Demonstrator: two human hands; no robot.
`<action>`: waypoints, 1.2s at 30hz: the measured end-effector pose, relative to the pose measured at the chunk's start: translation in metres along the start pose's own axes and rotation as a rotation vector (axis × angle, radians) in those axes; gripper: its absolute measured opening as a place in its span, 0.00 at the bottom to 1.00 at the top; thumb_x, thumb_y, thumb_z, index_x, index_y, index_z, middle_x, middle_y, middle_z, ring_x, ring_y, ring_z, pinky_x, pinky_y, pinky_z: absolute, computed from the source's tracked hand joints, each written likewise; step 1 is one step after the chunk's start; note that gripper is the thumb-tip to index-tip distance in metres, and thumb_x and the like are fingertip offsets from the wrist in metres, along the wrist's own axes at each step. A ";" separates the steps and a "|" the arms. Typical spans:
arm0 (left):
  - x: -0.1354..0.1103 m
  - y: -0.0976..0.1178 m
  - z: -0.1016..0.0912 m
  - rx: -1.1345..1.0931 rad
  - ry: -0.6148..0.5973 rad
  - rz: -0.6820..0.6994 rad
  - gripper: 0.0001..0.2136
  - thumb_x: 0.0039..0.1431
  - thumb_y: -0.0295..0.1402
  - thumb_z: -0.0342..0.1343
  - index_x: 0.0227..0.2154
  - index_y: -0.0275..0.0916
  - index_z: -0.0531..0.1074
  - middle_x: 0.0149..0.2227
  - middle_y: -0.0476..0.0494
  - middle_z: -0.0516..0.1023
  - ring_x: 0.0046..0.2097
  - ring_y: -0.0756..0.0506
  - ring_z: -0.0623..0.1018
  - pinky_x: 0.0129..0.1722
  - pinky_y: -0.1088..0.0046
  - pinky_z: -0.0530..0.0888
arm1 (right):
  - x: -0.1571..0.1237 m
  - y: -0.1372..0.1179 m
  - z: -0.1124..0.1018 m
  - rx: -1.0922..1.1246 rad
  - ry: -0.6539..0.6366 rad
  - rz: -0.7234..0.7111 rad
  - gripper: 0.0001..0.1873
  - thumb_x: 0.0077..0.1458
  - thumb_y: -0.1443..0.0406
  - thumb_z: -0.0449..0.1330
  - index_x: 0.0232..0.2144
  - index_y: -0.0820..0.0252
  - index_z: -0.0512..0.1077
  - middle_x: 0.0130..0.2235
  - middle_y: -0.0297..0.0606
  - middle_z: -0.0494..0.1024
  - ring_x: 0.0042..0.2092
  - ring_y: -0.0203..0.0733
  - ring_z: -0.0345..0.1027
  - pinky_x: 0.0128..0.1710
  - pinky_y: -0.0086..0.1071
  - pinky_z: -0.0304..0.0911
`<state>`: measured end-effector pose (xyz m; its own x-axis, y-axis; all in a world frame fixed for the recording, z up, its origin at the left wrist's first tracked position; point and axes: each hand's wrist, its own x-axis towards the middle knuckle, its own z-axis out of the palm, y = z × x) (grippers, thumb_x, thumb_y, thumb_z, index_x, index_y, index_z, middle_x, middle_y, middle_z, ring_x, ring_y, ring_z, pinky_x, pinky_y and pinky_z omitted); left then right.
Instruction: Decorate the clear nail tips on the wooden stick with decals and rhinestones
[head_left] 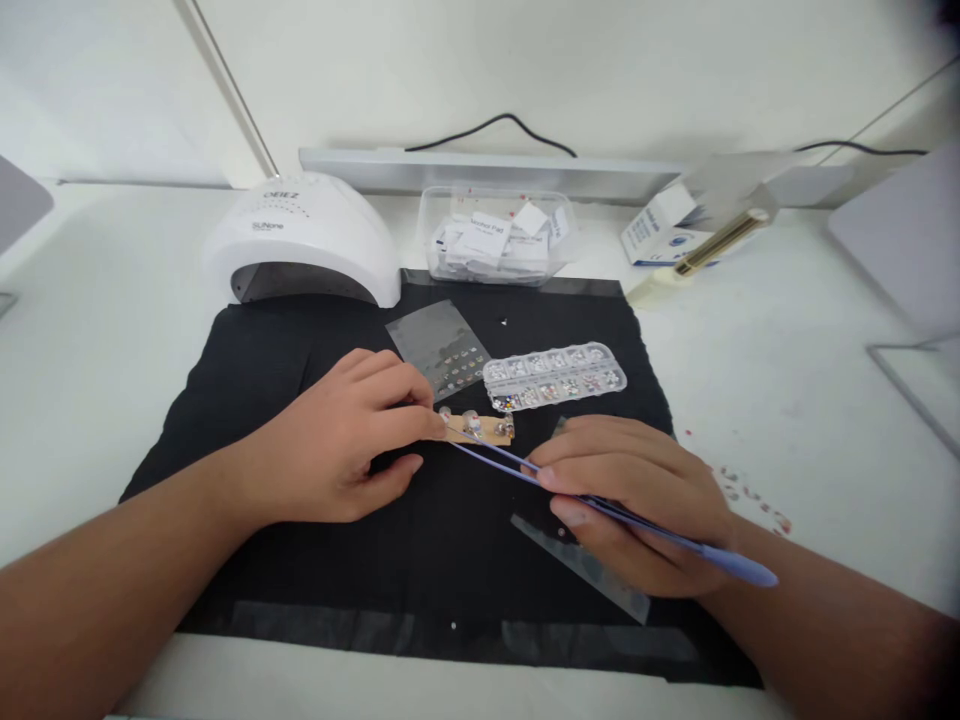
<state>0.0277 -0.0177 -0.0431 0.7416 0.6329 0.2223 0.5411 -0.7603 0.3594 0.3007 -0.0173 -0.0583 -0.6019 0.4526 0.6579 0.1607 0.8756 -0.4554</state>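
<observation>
My right hand (637,490) holds purple tweezers (622,513) between thumb and fingers. The thin tips reach left to a short wooden strip (491,432) lying on the black mat (360,570). Small decorated false nails (471,422) stand on this strip. My left hand (352,430) has its fingertips on the strip's left end, partly covering it, with the thumb apart below. Whether the tweezer tips grip anything is too small to see. Just behind the strip lies a clear compartment case (555,375) of small rhinestones, beside a transparent sticker sheet (442,350).
A white nail lamp (307,235) stands at the back left. Behind the mat is a clear tub (499,240) of paper packets. At right are a small white box (664,225) and a gold-capped bottle (705,255). Another clear sheet (577,565) lies under my right hand.
</observation>
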 end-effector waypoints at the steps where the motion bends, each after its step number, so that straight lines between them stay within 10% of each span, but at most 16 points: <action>1: 0.000 0.000 0.000 0.000 0.003 -0.002 0.11 0.58 0.25 0.55 0.43 0.40 0.73 0.42 0.44 0.73 0.44 0.44 0.72 0.46 0.61 0.66 | 0.000 0.000 -0.001 -0.003 0.003 0.001 0.08 0.56 0.73 0.58 0.38 0.60 0.72 0.32 0.40 0.81 0.33 0.39 0.77 0.36 0.33 0.76; 9: 0.000 0.000 -0.001 -0.002 -0.006 -0.010 0.10 0.59 0.26 0.54 0.42 0.40 0.74 0.41 0.44 0.73 0.43 0.44 0.72 0.46 0.61 0.66 | -0.002 0.002 -0.008 0.040 0.011 0.012 0.10 0.55 0.73 0.56 0.40 0.59 0.72 0.32 0.39 0.79 0.30 0.40 0.75 0.31 0.36 0.75; 17: 0.000 -0.001 -0.001 0.007 0.008 0.012 0.08 0.60 0.24 0.54 0.40 0.40 0.73 0.41 0.44 0.74 0.43 0.44 0.72 0.45 0.61 0.66 | -0.018 0.012 0.005 0.308 0.345 0.263 0.13 0.57 0.70 0.59 0.44 0.53 0.76 0.34 0.39 0.78 0.29 0.42 0.72 0.23 0.37 0.69; 36: -0.002 -0.006 0.001 0.083 0.098 0.028 0.05 0.62 0.25 0.54 0.38 0.40 0.72 0.40 0.44 0.74 0.42 0.45 0.72 0.44 0.62 0.66 | -0.017 0.014 0.005 0.249 0.332 0.182 0.16 0.56 0.72 0.59 0.46 0.54 0.75 0.31 0.38 0.78 0.30 0.42 0.72 0.21 0.34 0.67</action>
<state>0.0235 -0.0142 -0.0471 0.7168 0.6196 0.3198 0.5548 -0.7846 0.2766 0.3093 -0.0136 -0.0789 -0.2916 0.6608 0.6916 0.0233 0.7277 -0.6854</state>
